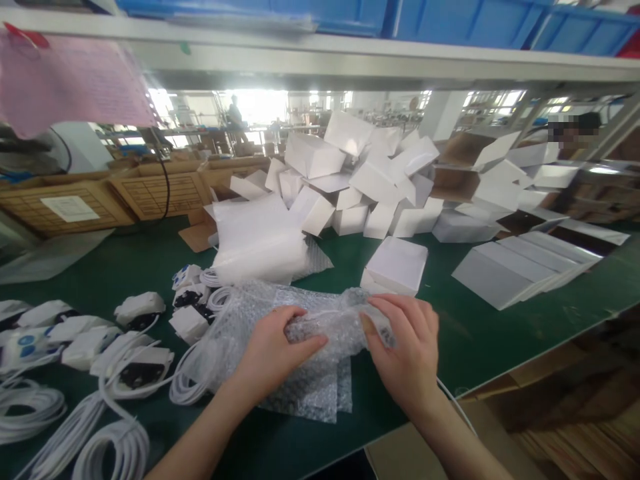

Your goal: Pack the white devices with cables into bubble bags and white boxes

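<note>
A rolled bundle of clear bubble wrap (335, 323) lies crosswise between my hands, and what is inside it is too blurred to make out. My left hand (273, 347) is closed round its left part, thumb on top. At the right end, my right hand (410, 340) pinches the wrap between thumb and fingers. Flat bubble wrap sheets (315, 397) lie beneath the bundle on the green table. A thin white cable (457, 407) shows beyond my right wrist. Left of the sheets sit white plug units (190, 325) with coiled white cables (187, 380).
More white units (140, 307) and cable coils (113, 453) cover the table's left side. A stack of white foam sheets (260, 233) stands behind the wrap. Past it are heaped white boxes (380, 177), a single box (397, 263) and a row of boxes (505, 270). A shelf (320, 57) crosses above.
</note>
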Demonstrator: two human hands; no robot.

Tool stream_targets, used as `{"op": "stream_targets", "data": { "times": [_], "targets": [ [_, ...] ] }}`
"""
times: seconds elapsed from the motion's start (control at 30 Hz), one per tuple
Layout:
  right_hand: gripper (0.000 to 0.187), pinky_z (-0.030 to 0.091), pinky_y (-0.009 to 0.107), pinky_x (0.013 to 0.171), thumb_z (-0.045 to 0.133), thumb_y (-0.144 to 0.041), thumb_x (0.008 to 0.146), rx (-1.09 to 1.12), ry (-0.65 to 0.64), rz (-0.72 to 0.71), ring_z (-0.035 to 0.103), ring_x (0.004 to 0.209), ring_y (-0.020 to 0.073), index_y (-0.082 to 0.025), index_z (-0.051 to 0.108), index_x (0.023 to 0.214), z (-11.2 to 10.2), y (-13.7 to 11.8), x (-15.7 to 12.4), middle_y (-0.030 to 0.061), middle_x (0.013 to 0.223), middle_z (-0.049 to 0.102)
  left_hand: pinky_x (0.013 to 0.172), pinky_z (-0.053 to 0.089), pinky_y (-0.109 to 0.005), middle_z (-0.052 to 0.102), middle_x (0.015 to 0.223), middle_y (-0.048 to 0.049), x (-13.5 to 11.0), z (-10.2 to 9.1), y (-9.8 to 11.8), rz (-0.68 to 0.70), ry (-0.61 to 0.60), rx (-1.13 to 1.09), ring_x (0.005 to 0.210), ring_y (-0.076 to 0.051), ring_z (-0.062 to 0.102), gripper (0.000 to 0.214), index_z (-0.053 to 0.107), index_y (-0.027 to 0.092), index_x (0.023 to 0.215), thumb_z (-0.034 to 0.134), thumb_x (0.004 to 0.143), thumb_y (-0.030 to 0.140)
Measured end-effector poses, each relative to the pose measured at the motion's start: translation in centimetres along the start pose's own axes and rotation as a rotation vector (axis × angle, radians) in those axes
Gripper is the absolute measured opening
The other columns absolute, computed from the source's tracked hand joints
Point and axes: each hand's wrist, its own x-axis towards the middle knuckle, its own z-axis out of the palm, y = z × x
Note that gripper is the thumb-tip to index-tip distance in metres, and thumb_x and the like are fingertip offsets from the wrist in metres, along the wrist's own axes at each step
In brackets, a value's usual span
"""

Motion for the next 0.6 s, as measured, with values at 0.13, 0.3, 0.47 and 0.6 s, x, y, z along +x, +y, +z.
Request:
{"op": "stream_targets", "data": {
  "times": [0.13, 0.3, 0.47, 0.6],
  "targets": [
    [0.034, 0.035, 0.046, 0.115, 0.061, -0.016, 0.097, 0.046, 0.038, -0.237, 0.065, 0.12, 0.0264, -0.026, 0.06, 0.13, -1.5, -1.8, 0.9, 0.0062, 0.121, 0.073, 0.074, 0.054, -0.033, 0.073, 0.087, -0.0049, -0.1, -0.2, 2.7, -0.067, -0.168, -0.375, 0.083, -0.027, 0.067, 0.04, 0.076, 0.016, 0.091, 0.075, 0.077, 0.054],
    [0.054, 0.027, 0.05, 0.122, 0.033, -0.055, 0.109, 0.393, -0.204, -0.041, 0.055, 0.135, 0.0282, -0.023, 0.043, 0.151, 0.3, 0.1, 0.0, 0.0107, 0.147, 0.057, 0.063, 0.051, -0.024, 0.072, 0.086, -0.0071, 0.1, 0.7, 4.3, -0.187, -0.237, -0.831, 0.071, -0.019, 0.062, 0.047, 0.073, 0.012, 0.098, 0.082, 0.075, 0.052],
    [0.084, 0.049, 0.042, 0.11, 0.052, -0.076, 0.093, 0.879, -0.222, 0.374, 0.051, 0.138, 0.0315, -0.024, 0.034, 0.156, 1.4, 0.5, -1.9, 0.0133, 0.154, 0.047, 0.058, 0.047, -0.021, 0.061, 0.075, -0.0002, 0.8, 3.8, 5.9, -0.013, -0.058, -0.849, 0.066, -0.014, 0.055, 0.038, 0.065, 0.015, 0.09, 0.078, 0.078, 0.048],
    [0.103, 0.053, 0.044, 0.106, 0.08, -0.061, 0.079, 0.9, -0.131, 0.666, 0.055, 0.134, 0.0339, -0.022, 0.027, 0.158, 1.1, 0.0, -2.4, 0.0173, 0.15, 0.049, 0.062, 0.048, -0.025, 0.058, 0.078, 0.0002, 1.3, 7.1, 7.4, 0.172, 0.064, -0.741, 0.069, -0.016, 0.055, 0.027, 0.059, 0.019, 0.091, 0.051, 0.097, 0.044]
  ]
}}
